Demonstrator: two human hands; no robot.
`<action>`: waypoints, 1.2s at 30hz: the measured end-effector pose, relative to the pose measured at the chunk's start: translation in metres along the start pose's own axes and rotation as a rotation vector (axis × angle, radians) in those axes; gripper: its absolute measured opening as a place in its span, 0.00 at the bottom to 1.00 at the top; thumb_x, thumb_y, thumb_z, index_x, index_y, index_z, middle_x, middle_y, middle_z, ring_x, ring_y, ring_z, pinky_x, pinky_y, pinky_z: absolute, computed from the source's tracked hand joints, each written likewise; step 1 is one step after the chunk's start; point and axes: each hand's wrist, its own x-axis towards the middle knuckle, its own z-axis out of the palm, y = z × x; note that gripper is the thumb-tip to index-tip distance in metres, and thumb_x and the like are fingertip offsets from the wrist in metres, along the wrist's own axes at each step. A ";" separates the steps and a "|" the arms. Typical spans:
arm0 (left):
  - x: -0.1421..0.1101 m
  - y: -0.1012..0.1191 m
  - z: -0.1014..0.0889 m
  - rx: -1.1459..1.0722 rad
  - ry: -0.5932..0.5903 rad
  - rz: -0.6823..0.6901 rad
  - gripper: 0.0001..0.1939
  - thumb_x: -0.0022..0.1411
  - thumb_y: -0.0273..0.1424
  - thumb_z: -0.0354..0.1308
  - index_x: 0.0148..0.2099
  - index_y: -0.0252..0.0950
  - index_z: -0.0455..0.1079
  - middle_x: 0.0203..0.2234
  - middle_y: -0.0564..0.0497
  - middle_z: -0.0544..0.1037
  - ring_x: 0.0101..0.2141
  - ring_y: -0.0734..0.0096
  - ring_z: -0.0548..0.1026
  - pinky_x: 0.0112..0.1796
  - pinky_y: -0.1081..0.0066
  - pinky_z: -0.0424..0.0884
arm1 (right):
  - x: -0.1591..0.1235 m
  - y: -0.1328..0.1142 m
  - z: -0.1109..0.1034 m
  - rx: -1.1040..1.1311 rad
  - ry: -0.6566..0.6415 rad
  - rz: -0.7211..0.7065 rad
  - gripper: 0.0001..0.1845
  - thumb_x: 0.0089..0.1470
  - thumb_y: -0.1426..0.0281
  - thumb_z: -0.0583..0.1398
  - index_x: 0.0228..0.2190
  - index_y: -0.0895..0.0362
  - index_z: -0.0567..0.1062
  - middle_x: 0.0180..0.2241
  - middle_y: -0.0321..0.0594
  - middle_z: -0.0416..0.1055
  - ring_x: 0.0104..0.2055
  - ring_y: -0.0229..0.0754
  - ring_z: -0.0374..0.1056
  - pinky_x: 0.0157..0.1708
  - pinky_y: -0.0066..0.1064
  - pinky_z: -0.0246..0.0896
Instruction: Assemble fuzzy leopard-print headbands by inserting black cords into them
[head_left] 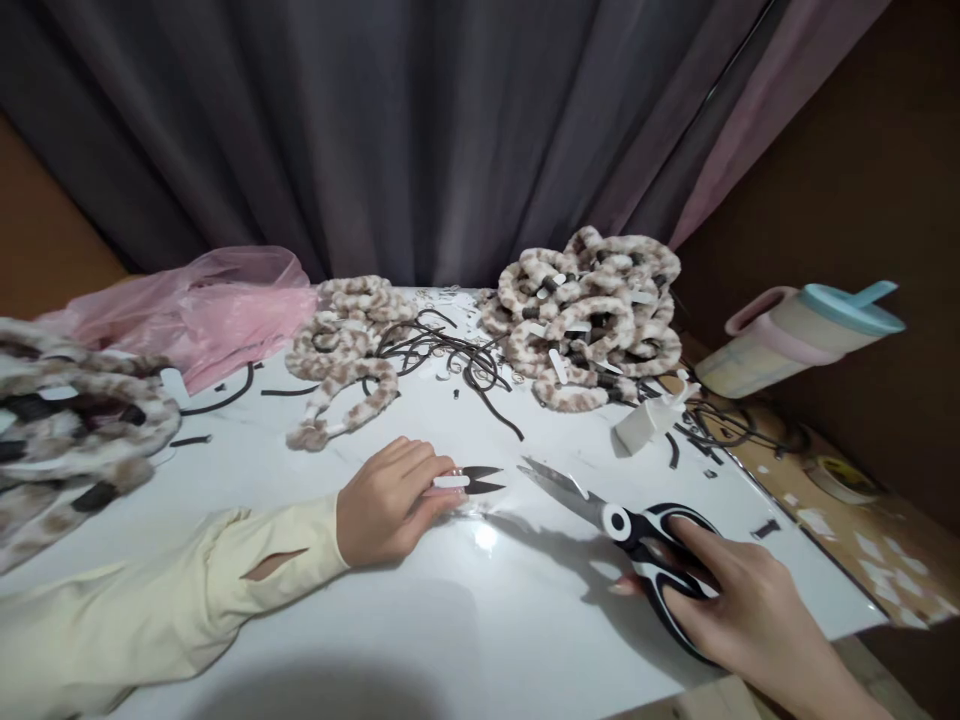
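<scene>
My left hand [386, 500] is closed around small thread snips [484, 480], their two dark blades parted and pointing right. In my right hand [757, 600] is a large pair of scissors [616, 524] with black-and-white handles, fingers through the loops. Its blades point left, toward the tips of the snips, with a small gap between the two tools. A thin white sliver lies across or behind the scissor blades; which one, I cannot tell. Beyond both hands, dark cords [457, 350] lie tangled on the white tabletop [360, 620].
Piles of brown-and-white plush rings [600, 310] stand at back right, back centre and left. A pink plastic bag [225, 300] lies at back left. On the right are a small white bottle [643, 425], a lidded tumbler [795, 335] and a tape roll [844, 478]. A curtain [420, 130] hangs behind.
</scene>
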 end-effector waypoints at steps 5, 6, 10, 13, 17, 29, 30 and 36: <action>-0.004 0.002 0.000 -0.266 -0.057 -0.203 0.03 0.62 0.29 0.51 0.35 0.34 0.61 0.20 0.57 0.62 0.18 0.80 0.58 0.21 0.77 0.55 | 0.003 -0.012 0.010 0.094 0.006 0.098 0.12 0.49 0.66 0.57 0.21 0.53 0.58 0.13 0.27 0.56 0.13 0.31 0.51 0.14 0.23 0.49; -0.005 0.003 0.000 -0.323 -0.084 -0.235 0.04 0.62 0.30 0.51 0.35 0.35 0.60 0.19 0.59 0.60 0.17 0.81 0.57 0.20 0.78 0.54 | 0.003 -0.012 0.012 0.095 0.000 0.104 0.13 0.49 0.65 0.58 0.21 0.53 0.57 0.13 0.26 0.55 0.13 0.31 0.50 0.14 0.22 0.49; -0.006 0.006 -0.002 -0.468 -0.160 -0.287 0.06 0.61 0.32 0.51 0.34 0.35 0.60 0.17 0.61 0.55 0.16 0.81 0.53 0.20 0.77 0.51 | 0.006 -0.011 0.017 0.097 -0.036 0.102 0.18 0.49 0.61 0.59 0.22 0.52 0.54 0.14 0.26 0.52 0.14 0.32 0.46 0.14 0.24 0.47; -0.005 0.006 -0.002 -0.480 -0.171 -0.294 0.06 0.61 0.33 0.51 0.34 0.35 0.60 0.17 0.60 0.54 0.17 0.81 0.52 0.20 0.77 0.51 | 0.006 -0.010 0.017 0.111 -0.043 0.097 0.19 0.50 0.61 0.58 0.22 0.52 0.52 0.14 0.26 0.52 0.14 0.32 0.46 0.14 0.25 0.47; -0.004 0.006 -0.002 -0.474 -0.168 -0.326 0.07 0.61 0.33 0.51 0.33 0.35 0.60 0.16 0.61 0.54 0.16 0.81 0.53 0.20 0.77 0.51 | 0.004 -0.010 0.016 0.096 -0.024 0.054 0.18 0.50 0.63 0.58 0.23 0.52 0.51 0.14 0.25 0.51 0.15 0.32 0.46 0.14 0.24 0.47; -0.007 0.004 0.002 -0.387 -0.161 -0.237 0.06 0.62 0.32 0.50 0.35 0.35 0.61 0.16 0.60 0.55 0.16 0.80 0.54 0.21 0.77 0.53 | 0.003 -0.014 0.020 0.054 -0.044 0.012 0.21 0.50 0.63 0.59 0.24 0.52 0.48 0.16 0.26 0.49 0.16 0.33 0.46 0.15 0.25 0.46; -0.008 0.004 0.002 -0.366 -0.156 -0.226 0.05 0.62 0.32 0.50 0.35 0.35 0.62 0.16 0.60 0.56 0.16 0.80 0.55 0.21 0.77 0.53 | 0.003 -0.015 0.020 0.048 -0.037 0.018 0.21 0.50 0.63 0.58 0.24 0.52 0.48 0.17 0.26 0.49 0.16 0.33 0.46 0.15 0.25 0.46; -0.009 0.002 0.002 -0.298 -0.142 -0.183 0.06 0.63 0.33 0.50 0.36 0.36 0.62 0.15 0.60 0.58 0.15 0.79 0.56 0.20 0.77 0.55 | 0.002 -0.017 0.021 0.009 -0.013 0.013 0.20 0.50 0.62 0.58 0.23 0.51 0.49 0.16 0.26 0.50 0.15 0.33 0.46 0.15 0.26 0.45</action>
